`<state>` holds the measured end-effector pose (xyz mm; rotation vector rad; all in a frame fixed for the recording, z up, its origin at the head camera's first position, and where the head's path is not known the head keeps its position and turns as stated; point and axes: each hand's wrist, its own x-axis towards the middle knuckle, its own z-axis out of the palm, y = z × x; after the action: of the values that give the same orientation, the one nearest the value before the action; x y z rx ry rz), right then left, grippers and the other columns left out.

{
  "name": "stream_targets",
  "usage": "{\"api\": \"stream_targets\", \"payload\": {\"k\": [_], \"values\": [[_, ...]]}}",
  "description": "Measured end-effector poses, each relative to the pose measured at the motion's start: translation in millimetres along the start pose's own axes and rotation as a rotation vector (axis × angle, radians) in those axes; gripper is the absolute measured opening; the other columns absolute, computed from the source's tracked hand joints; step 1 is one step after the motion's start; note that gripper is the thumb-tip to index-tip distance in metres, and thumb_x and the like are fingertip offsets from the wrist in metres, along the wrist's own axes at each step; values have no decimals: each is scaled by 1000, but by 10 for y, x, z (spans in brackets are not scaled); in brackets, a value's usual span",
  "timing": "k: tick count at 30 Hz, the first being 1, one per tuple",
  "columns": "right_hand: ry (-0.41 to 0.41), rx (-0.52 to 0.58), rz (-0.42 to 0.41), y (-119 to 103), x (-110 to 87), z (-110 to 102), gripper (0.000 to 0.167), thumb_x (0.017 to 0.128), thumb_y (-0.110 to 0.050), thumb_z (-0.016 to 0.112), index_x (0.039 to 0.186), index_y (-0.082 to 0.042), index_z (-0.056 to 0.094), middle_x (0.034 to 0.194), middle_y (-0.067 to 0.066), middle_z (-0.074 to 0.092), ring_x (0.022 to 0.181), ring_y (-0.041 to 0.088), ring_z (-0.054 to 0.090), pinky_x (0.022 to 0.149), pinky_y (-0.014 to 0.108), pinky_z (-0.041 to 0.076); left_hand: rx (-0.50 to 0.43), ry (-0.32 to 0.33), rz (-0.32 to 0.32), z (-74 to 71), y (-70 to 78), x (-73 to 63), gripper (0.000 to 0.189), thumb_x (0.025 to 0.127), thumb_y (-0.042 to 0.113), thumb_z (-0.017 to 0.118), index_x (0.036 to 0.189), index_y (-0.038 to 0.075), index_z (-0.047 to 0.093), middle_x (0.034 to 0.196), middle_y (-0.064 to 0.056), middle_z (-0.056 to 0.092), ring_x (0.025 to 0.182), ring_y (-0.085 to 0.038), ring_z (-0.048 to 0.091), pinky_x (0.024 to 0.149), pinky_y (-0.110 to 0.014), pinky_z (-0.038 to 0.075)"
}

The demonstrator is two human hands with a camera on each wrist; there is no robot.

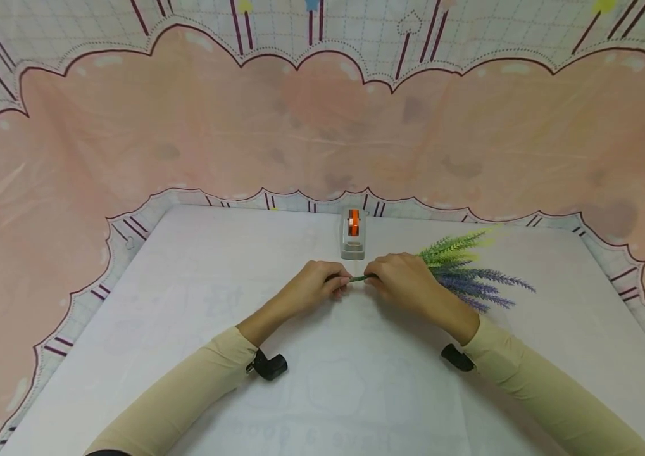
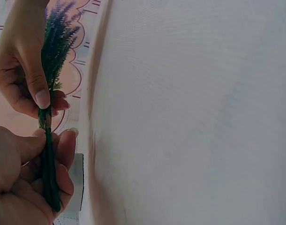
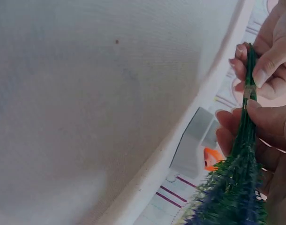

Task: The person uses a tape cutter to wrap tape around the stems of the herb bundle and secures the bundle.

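A bunch of artificial lavender, with purple and yellow-green sprigs on green stems, lies sideways between both hands. My left hand pinches the stem ends between thumb and fingers. Closer to the flower heads, my right hand grips the same stems, its thumb laid along them in the right wrist view. A shiny, pale band, seemingly clear tape, wraps the stems between the two hands. Just beyond the hands stands a tape dispenser with an orange core; the right wrist view shows it partly behind the fingers.
The white tabletop spreads around the hands. A pink and white patterned cloth hangs behind the table and shows along its edges. Black wrist devices sit at both sleeve cuffs.
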<state>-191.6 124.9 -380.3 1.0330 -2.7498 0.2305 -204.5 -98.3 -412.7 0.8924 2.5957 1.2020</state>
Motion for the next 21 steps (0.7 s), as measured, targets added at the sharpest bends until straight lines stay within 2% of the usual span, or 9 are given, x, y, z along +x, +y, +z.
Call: {"api": "stream_targets", "payload": {"k": [8, 13, 17, 21], "values": [[2, -13, 0, 17, 30, -7, 7, 93, -20, 76, 97, -15, 79, 84, -2, 62, 58, 12, 52, 56, 31, 47, -31, 16, -23, -15, 24, 9, 11, 101, 6, 60, 104, 1, 70, 87, -8, 75, 73, -14, 68, 69, -22, 55], [-20, -8, 22, 9, 50, -4, 7, 93, -19, 75, 97, -15, 80, 84, -2, 67, 62, 14, 58, 57, 32, 49, -55, 16, -49, -20, 19, 8, 7, 101, 5, 61, 105, 5, 67, 91, -9, 76, 74, -16, 69, 67, -21, 55], [-36, 0, 26, 3, 63, -4, 7, 93, -19, 75, 97, -15, 80, 84, -3, 69, 65, 14, 61, 59, 34, 51, -52, 26, -30, -28, 4, 19, 7, 100, 2, 62, 100, 3, 69, 94, -10, 75, 74, -17, 69, 68, -22, 55], [-40, 14, 29, 9, 78, -6, 7, 93, -18, 75, 97, -16, 80, 83, -3, 69, 66, 15, 63, 59, 35, 51, 7, 53, 5, -40, -8, 33, 7, 95, 1, 68, 99, 5, 72, 96, -8, 75, 80, -13, 67, 74, -23, 54]]}}
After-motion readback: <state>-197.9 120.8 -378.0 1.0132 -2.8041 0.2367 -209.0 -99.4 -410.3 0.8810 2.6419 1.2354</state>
